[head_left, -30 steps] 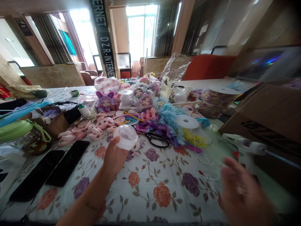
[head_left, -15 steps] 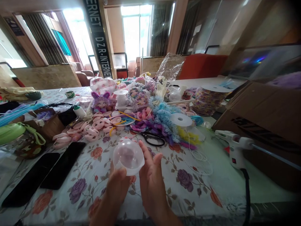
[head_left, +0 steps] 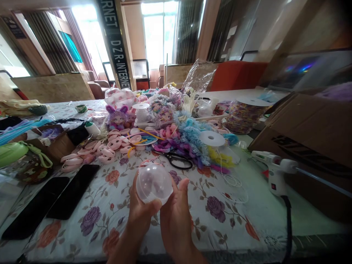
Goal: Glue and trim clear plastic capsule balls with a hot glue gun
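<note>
Over the near middle of the tablecloth, a clear, round, hollow plastic ball [head_left: 154,181] is held between my two hands. My left hand [head_left: 141,209] grips it from the left, its thumb across the lower front and its fingers around the left side. From the right, my right hand [head_left: 177,205] cups the ball; its thumb points up, off the surface, and its fingers are partly hidden behind. Just beyond the ball lies a small doll-face piece [head_left: 148,161], mostly covered. Black-handled scissors [head_left: 179,161] lie farther back to the right.
Pink doll-face pieces [head_left: 106,152], blue and purple yarn [head_left: 194,134], and a white spool [head_left: 211,138] crowd the back. Two black phones [head_left: 74,190] lie left. On the right are a glue gun [head_left: 275,172] with a cord and a cardboard box [head_left: 305,146].
The ball has shifted slightly right and turned. My left thumb has slid right across its front, and my right hand's fingers have moved in behind it.
</note>
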The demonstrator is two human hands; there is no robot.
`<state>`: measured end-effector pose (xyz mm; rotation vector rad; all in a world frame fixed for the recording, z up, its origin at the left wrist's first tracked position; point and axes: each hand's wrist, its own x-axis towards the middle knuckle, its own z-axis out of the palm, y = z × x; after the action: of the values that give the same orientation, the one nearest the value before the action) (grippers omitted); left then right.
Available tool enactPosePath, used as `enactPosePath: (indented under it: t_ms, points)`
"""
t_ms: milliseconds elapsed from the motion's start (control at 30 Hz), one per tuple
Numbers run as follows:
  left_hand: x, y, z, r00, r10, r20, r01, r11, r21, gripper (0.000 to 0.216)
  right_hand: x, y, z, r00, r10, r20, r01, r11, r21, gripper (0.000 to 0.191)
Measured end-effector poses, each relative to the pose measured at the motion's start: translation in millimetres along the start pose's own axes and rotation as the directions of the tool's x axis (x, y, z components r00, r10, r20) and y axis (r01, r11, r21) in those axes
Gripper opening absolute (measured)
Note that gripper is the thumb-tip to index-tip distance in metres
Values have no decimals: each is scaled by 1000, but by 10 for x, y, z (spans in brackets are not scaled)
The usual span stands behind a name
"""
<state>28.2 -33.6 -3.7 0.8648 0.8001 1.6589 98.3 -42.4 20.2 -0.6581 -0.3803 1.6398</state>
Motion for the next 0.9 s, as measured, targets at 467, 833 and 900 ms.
enactPosePath:
  t_ms: [467,833,900]
  points:
    - [3,-5,12,994,111,-2,-109,981,162,88,28,-45,52,994,56,-97,-50,996,69,80]
    - [4,-5,45,993,112,-38,-107,987,117,86,72,-50,101,991,84,-102,-73,991,109,73]
    - [9,-8,34,995,100,-7,-100,992,78,86,75,-62,65,993,85,-85,-76,991,106,72]
